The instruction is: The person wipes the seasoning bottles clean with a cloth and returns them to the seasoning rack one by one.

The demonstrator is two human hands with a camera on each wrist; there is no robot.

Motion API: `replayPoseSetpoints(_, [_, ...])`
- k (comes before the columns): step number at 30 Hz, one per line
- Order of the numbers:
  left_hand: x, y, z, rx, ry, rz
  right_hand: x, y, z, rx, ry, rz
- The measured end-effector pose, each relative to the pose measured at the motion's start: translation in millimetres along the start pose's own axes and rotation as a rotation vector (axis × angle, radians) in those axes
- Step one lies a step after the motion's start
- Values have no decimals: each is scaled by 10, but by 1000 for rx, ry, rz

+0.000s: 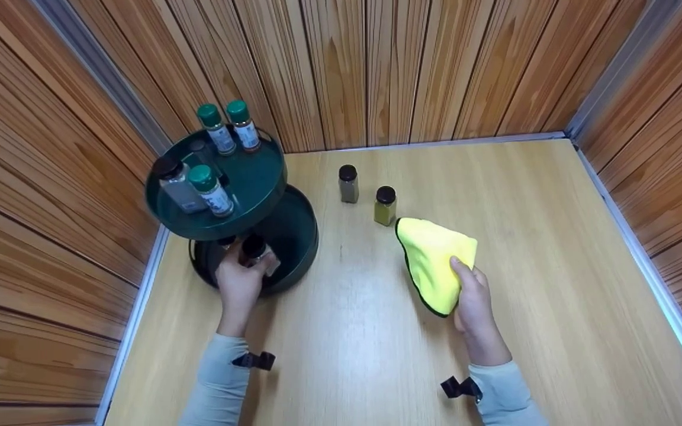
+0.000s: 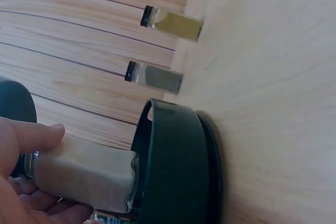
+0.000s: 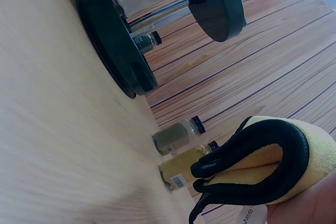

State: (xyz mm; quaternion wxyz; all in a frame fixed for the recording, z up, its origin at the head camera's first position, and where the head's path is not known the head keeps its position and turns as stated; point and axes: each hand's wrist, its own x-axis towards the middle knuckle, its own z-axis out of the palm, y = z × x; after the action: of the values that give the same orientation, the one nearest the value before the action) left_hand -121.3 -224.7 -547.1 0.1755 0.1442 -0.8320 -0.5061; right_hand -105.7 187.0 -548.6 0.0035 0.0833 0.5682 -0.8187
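Observation:
My left hand pinches a clear glass spice jar with a dark lid, full of pale brown powder. The jar's base is at the rim of the lower tier of a dark green two-tier rack, and the upper tier overhangs it. Over the table at the right, my right hand grips a folded yellow cloth with black edging, thumb on top. Between the hands and farther back stand two dark-lidded jars, one with grey-green powder, the other with yellow-green powder.
On the upper tier are several bottles, among them a green-capped bottle and a larger dark-lidded jar. Another jar stands in the lower tier by the central post. Wood-panelled walls enclose the table's back and sides.

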Motion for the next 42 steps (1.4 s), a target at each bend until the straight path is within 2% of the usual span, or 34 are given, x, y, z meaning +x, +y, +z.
replayPoseSetpoints(7, [37,-87,-55,0,-33,-44,24,-6,-14,14,10,-8])
replayPoseSetpoints(14, [39,-179,-65,1,-64,-80,5,-30,-35,-19,41,15])
replayPoseSetpoints(19, [48,-217,-34,-58,-71,-102,15,-64,-95,-13,42,6])
replayPoseSetpoints(25, [34,-251,-36,-88,-97,-168,7,-59,-134,-7,63,-3])
replayPoseSetpoints(30, [30,-253,-35,-94,-98,-178,-3,-50,-151,-13,66,1])
replayPoseSetpoints(37, [38,-281,-21,-82,-84,-154,17,-40,-146,-8,85,6])
replayPoseSetpoints(42, [33,-309,-26,-109,-98,-178,10,-34,-153,-10,97,12])
